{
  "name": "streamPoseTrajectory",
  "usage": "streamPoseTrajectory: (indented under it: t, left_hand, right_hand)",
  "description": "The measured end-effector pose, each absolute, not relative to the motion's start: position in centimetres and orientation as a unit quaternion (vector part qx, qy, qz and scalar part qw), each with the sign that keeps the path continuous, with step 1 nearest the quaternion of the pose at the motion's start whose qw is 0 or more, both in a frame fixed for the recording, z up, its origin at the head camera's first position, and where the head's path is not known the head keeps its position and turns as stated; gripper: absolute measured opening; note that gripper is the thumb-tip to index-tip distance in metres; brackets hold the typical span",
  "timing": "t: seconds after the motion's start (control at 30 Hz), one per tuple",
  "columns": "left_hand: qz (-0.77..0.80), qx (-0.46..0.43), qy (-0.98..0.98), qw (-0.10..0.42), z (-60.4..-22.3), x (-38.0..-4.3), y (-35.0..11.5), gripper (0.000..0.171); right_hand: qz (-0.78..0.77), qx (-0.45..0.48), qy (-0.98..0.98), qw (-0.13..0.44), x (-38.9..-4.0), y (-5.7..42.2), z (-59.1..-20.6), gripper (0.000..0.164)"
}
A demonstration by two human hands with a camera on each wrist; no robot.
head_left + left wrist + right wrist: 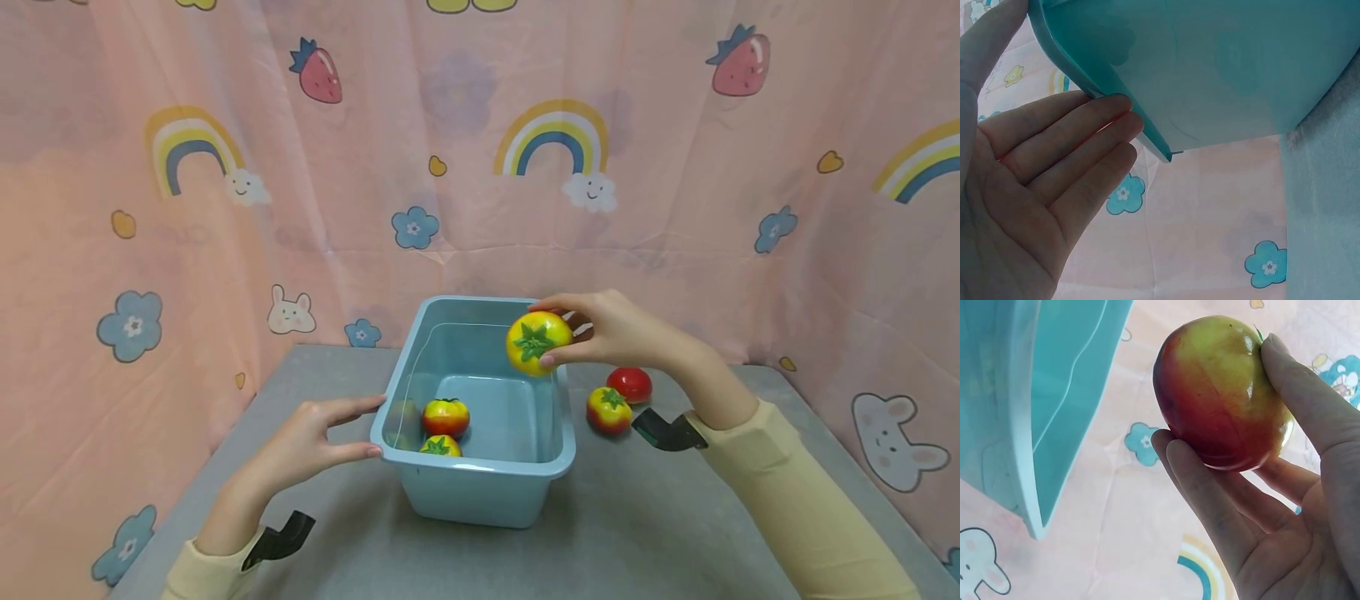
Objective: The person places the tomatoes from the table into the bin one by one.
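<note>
Head view: a pink printed curtain [337,158] backs the grey surface [675,517], which carries a blue basin [480,496]. The left hand [303,442], fingers straight, touches the basin's left rim; the right hand [622,333] pinches a yellow-red tomato [536,343] by the right rim. Two similar tomatoes [446,418] lie inside; another tomato [609,412] and a red fruit [632,384] sit to its right.

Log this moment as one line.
left grip: touching bin rim | right grip: holding tomato | in bin: two tomatoes | on table: another tomato, red fruit
</note>
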State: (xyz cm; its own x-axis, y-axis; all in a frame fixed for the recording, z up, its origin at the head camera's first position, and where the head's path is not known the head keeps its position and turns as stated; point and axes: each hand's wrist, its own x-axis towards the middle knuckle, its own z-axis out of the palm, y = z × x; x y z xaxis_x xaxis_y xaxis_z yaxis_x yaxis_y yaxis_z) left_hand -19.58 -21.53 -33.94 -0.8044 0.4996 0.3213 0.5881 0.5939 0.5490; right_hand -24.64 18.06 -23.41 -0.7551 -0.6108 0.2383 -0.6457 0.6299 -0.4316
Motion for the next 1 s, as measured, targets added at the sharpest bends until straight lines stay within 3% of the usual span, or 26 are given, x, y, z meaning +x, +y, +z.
streamPoseTrajectory:
  t: [1.0]
  left_hand:
    - [-0.334, -0.309, -0.888, 0.065, -34.0, -19.7, -21.6, 0.064]
  right_hand:
    - [0.297, 0.342, -0.891, 0.031, -24.9, 19.5, -24.4, 0.057]
